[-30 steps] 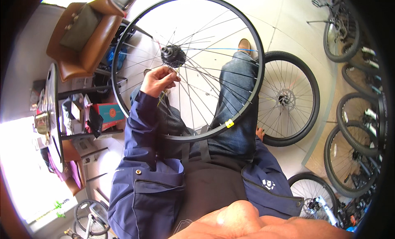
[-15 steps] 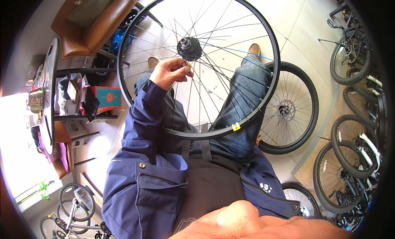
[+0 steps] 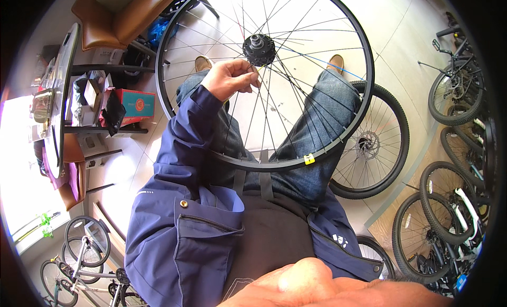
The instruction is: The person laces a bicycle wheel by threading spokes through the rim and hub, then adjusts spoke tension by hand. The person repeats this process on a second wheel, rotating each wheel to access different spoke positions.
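A bare black bicycle rim (image 3: 264,166) without a tyre lies across my lap, a black hub (image 3: 259,50) at its middle and thin dark spokes running outward. Just below the hub, my left hand (image 3: 231,81) is closed, with thumb and fingertips pinched on a thin spoke. Some spokes cross each other, and a few seem to end short of the rim. One blue spoke (image 3: 323,62) stands out on the right side. The rim carries a yellow sticker (image 3: 309,158) on its near edge. My right hand is out of sight, its arm down at my right side.
To the right, a wheel with a tyre and disc rotor (image 3: 400,143) stands beside my leg. Several bicycles (image 3: 422,222) line the far right. At left are a glass-topped table (image 3: 67,95), a red and teal box (image 3: 138,104) and a brown chair (image 3: 113,29). Another bicycle (image 3: 79,264) stands lower left.
My view has shifted slightly; the rim and my left hand appear a little higher and further right. The left hand keeps its pinch below the hub. My right fingers, glimpsed earlier by my leg, no longer show.
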{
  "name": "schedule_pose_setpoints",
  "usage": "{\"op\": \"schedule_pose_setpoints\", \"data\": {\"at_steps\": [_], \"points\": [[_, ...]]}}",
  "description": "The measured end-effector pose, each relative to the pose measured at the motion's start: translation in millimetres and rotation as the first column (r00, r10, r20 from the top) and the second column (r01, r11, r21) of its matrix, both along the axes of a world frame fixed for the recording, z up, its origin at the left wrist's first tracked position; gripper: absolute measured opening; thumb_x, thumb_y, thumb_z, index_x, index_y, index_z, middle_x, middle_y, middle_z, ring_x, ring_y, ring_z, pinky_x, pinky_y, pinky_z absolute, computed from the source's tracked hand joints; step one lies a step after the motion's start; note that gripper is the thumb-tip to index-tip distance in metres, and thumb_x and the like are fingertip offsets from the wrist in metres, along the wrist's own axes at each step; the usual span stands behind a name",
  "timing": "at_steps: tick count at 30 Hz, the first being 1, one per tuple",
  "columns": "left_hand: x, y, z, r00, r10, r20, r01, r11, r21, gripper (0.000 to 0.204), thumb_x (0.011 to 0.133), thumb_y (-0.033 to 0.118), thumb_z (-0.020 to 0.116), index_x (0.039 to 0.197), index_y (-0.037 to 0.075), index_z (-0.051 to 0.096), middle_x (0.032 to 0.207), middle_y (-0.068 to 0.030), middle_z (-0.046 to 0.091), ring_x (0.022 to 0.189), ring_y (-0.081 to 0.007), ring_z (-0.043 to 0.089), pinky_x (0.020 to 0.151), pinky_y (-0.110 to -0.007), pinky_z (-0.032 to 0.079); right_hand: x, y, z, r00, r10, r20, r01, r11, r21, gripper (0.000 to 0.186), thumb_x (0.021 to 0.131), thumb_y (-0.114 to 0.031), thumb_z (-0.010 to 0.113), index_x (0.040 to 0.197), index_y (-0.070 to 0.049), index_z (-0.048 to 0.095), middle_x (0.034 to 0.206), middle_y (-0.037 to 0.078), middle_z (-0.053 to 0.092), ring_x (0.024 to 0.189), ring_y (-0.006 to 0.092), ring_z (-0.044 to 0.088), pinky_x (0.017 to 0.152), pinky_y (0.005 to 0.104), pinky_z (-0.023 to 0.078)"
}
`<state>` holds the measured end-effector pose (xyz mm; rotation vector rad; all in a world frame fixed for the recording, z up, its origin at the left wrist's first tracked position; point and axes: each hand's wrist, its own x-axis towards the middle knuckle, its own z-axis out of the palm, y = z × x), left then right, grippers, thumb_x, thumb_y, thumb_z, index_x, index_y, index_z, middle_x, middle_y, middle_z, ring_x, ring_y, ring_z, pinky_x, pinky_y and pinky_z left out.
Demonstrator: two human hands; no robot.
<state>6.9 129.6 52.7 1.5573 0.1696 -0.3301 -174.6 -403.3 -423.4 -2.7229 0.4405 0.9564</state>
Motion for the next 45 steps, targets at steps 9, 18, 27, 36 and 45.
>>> {"op": "schedule_pose_setpoints", "data": {"at_steps": [9, 18, 27, 36, 45], "points": [[-2, 0, 1, 1.000, 0.011, -0.007, -0.012, 0.999, -0.036, 0.022, 0.108, 0.019, 0.077, 0.116, -0.001, 0.073, 0.103, -0.0088, 0.081, 0.091, -0.0119, 0.076, 0.083, -0.027, 0.061, -2, 2, 2, 1.000, 0.005, -0.014, -0.006, 1.000, -0.011, 0.064, 0.105, -0.027, 0.063, 0.165, -0.030, 0.041, 0.150, 0.015, 0.051, 0.133, 0.0511, 0.053, 0.108, 0.0549, 0.055], [-1, 1, 3, 1.000, -0.006, -0.013, 0.007, 1.000, 0.016, 0.022, 0.109, 0.021, 0.075, 0.113, -0.001, 0.073, 0.102, -0.0079, 0.080, 0.087, -0.0098, 0.072, 0.082, -0.026, 0.060, -14, -2, -1, 1.000, -0.020, -0.015, 0.020, 0.999, -0.030, 0.063, 0.105, -0.027, 0.063, 0.164, -0.029, 0.042, 0.149, 0.014, 0.052, 0.132, 0.0506, 0.054, 0.107, 0.0551, 0.056], [0, 4, -1, 0.999, -0.044, 0.030, 0.044, 0.999, -0.001, 0.021, 0.111, 0.021, 0.073, 0.111, 0.000, 0.072, 0.102, -0.0085, 0.079, 0.089, -0.0105, 0.072, 0.081, -0.027, 0.059, -22, 2, -8, 1.000, -0.025, -0.006, 0.025, 0.999, -0.037, 0.062, 0.105, -0.027, 0.063, 0.163, -0.029, 0.043, 0.148, 0.014, 0.052, 0.131, 0.0502, 0.055, 0.105, 0.0553, 0.056], [1, 14, -11, 0.998, -0.049, 0.030, 0.046, 0.993, 0.111, 0.022, 0.111, 0.021, 0.072, 0.115, -0.001, 0.071, 0.102, -0.0084, 0.079, 0.086, -0.0115, 0.070, 0.077, -0.027, 0.057, -22, 14, -25, 0.993, 0.031, 0.114, -0.007, 0.979, -0.205, 0.061, 0.105, -0.028, 0.063, 0.163, -0.028, 0.044, 0.147, 0.013, 0.053, 0.130, 0.0497, 0.055, 0.104, 0.0556, 0.057], [2, 13, -9, 0.999, -0.037, 0.014, 0.035, 0.993, 0.109, 0.021, 0.112, 0.020, 0.071, 0.105, 0.000, 0.068, 0.101, -0.0086, 0.078, 0.080, -0.0088, 0.067, 0.076, -0.024, 0.053, -31, 30, 23, 0.980, 0.060, 0.192, -0.027, 0.985, -0.169, 0.069, 0.102, -0.026, 0.069, 0.165, -0.018, 0.045, 0.149, 0.013, 0.052, 0.134, 0.0479, 0.052, 0.114, 0.0524, 0.052]]}}
